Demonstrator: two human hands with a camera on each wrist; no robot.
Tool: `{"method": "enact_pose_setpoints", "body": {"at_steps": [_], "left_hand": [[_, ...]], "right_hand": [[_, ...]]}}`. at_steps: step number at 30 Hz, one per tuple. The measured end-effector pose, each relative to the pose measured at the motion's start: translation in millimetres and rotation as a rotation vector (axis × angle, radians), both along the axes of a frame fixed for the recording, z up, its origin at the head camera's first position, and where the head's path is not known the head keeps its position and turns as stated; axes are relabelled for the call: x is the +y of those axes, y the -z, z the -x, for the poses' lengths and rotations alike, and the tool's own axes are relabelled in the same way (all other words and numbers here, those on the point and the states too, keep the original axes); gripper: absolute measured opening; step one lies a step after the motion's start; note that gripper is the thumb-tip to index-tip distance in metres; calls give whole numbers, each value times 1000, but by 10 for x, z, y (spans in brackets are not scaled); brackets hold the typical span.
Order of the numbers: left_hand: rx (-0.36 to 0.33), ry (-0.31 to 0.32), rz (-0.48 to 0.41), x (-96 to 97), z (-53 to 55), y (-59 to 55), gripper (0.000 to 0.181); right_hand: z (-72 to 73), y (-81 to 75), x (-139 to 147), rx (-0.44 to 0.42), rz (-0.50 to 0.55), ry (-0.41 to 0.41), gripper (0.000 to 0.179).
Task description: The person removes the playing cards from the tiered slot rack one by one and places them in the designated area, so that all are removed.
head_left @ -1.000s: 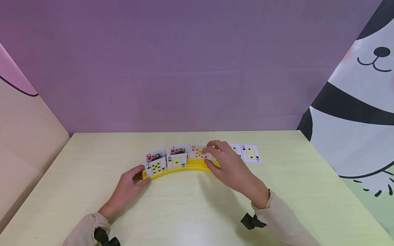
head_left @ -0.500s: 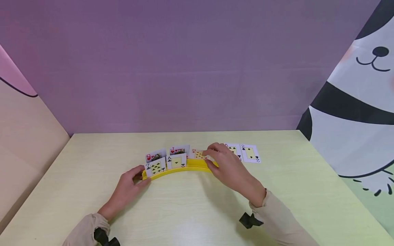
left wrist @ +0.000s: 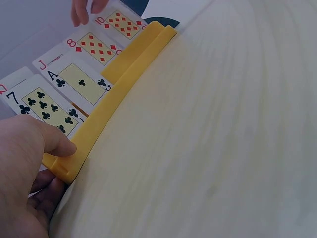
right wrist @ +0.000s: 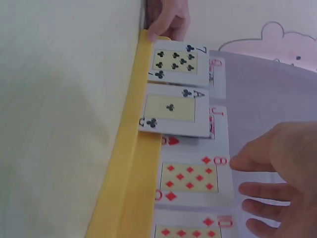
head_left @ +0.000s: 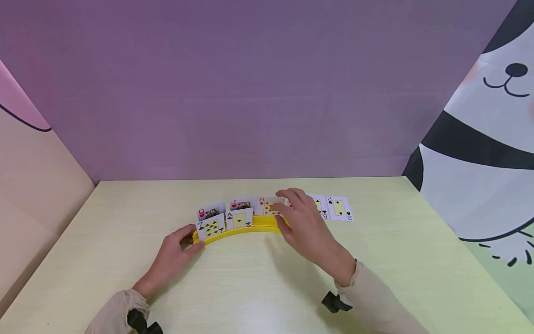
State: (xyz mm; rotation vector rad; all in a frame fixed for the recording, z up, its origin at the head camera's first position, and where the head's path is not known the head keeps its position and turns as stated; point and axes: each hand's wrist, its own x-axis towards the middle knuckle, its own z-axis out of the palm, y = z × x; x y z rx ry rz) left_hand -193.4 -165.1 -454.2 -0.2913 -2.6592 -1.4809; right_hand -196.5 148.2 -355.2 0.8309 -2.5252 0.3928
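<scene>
My left hand (head_left: 175,250) grips the left end of the curved yellow card holder (left wrist: 119,94), thumb in front and fingers behind. In its front row stand the seven of clubs (head_left: 211,226) and the ace of clubs (head_left: 239,219). Behind them rise the queen of hearts (head_left: 208,211), the jack of hearts (head_left: 244,203), the eight of diamonds (right wrist: 189,177) and the ten of diamonds (left wrist: 122,24). My right hand (head_left: 308,227) hovers at the eight and ten with loosely bent fingers and nothing held. Its thumb (right wrist: 255,153) is close to the eight's upper edge.
Right of the holder, the five of spades (head_left: 320,204) and the two of spades (head_left: 340,208) lie face up on the pale wooden table (head_left: 233,287). A purple partition (head_left: 250,93) stands along the table's back edge, with a panda picture (head_left: 479,139) at right.
My right hand dips at the eight of diamonds, then lifts and shifts slightly left with its fingers more spread. The eight's top corner shows again. My left hand stays on the holder.
</scene>
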Motion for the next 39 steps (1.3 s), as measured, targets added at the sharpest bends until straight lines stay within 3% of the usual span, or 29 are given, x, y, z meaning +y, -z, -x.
{"method": "enact_pose_setpoints", "body": {"at_steps": [3,6,12,17,25,31,39], "left_hand": [[1,-1,-3,1,5,6,38],[7,-4,1,0,14,16,37],[7,-1,13,-5,21,29,36],[5,1,14,-14,2,16,35],[11,2,20,-13,11,27,36],[17,1,18,-20,10,16,36],[10,8,7,-12,6,16,37]], "right_hand": [[-32,39,-64,61,10,-66,23],[-70,95,-130,54,-1,-112,25],[-116,212,-221,-86,-37,-136,35],[-124,312,-259,-147,-42,-164,40],[-98,400,-266,-345,93,-144,51],[-85,390,-259,-457,160,-200,51],[-91,388,-254,-389,96,-190,43]]}}
